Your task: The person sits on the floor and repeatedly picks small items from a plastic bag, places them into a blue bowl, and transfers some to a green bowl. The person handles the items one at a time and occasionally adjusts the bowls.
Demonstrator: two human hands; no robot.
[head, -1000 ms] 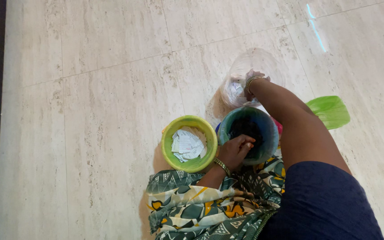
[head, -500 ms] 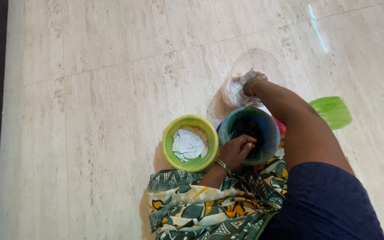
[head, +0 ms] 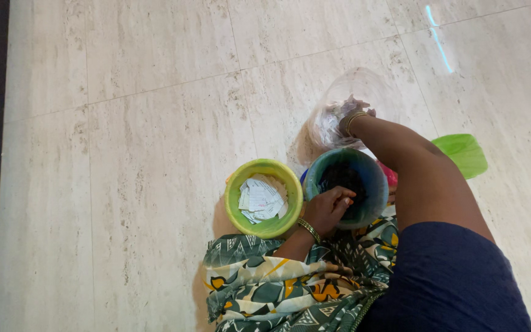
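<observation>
Blue bucket (head: 376, 184) sits on the pale tiled floor (head: 155, 123) just beyond the person's patterned lap cloth (head: 278, 283), dark stuff inside, with the left hand (head: 329, 208) resting on its near rim, fingers curled together into the bucket. Touching it on the left is a green bucket (head: 235, 206) holding white paper slips (head: 259, 200). Farther off, the right hand (head: 351, 114) is sunk in a clear plastic bag (head: 354, 86); I cannot tell its grip, and a green lid (head: 462, 154) lies to the right.
</observation>
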